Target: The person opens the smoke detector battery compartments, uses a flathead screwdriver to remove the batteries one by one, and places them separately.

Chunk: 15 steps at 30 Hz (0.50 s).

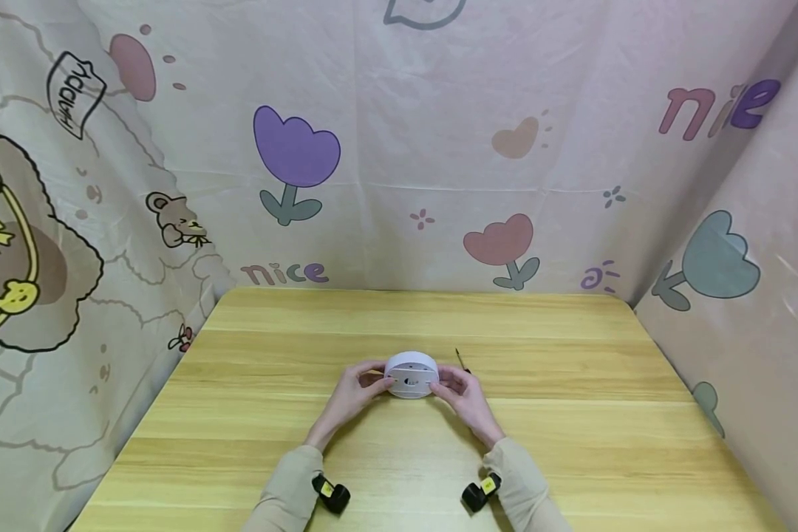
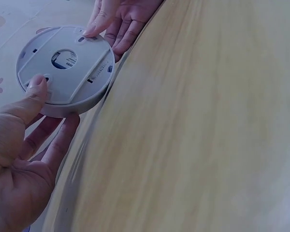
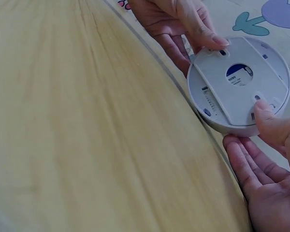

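Left hand [image 1: 354, 391] pinches the disc [image 1: 411, 374] at its left edge: thumb [image 2: 35, 92] on the back face, fingers curled under the rim. The disc stands tilted on edge at mid-table [image 1: 572, 443], back face toward the person, likely so the mounting slots and centre label [image 2: 64, 59] are visible. Right hand [image 1: 464, 395] mirrors the grip on the right edge, thumb [image 3: 269, 121] on the face, steadying it. A thin dark pin-like item [image 1: 462, 360] lies just behind the right hand; can't tell what it is.
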Tool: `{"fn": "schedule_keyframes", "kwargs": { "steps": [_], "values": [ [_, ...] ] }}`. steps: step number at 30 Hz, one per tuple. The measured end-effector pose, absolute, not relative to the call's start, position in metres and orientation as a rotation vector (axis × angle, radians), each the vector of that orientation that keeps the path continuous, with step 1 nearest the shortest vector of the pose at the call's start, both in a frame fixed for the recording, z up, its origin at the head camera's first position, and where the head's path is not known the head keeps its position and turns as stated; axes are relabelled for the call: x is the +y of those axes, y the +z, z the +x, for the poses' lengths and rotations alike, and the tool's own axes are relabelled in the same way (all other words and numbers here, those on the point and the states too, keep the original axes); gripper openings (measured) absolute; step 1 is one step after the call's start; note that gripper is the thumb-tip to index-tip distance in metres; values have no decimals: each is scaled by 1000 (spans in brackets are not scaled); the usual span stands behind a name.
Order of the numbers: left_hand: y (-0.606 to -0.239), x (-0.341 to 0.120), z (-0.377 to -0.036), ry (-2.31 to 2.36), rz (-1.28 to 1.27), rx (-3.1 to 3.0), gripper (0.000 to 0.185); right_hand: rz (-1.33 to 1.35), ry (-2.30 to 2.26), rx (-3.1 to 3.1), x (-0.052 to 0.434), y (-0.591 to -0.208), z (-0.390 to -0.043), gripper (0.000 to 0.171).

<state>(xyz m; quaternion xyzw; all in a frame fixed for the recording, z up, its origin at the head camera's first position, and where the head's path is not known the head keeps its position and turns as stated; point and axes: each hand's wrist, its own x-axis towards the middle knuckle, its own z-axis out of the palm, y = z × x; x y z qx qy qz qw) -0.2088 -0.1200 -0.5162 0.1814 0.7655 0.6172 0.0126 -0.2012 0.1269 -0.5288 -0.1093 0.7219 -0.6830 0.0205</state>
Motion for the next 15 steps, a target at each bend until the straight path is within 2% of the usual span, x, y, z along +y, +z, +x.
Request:
{"fn": "schedule_keyframes", "kwargs": {
  "steps": [15],
  "values": [
    [-515,-117,-210,1874,436,2448,36,-292,-2105,2231,126,-528,-201,36]
  ]
}}
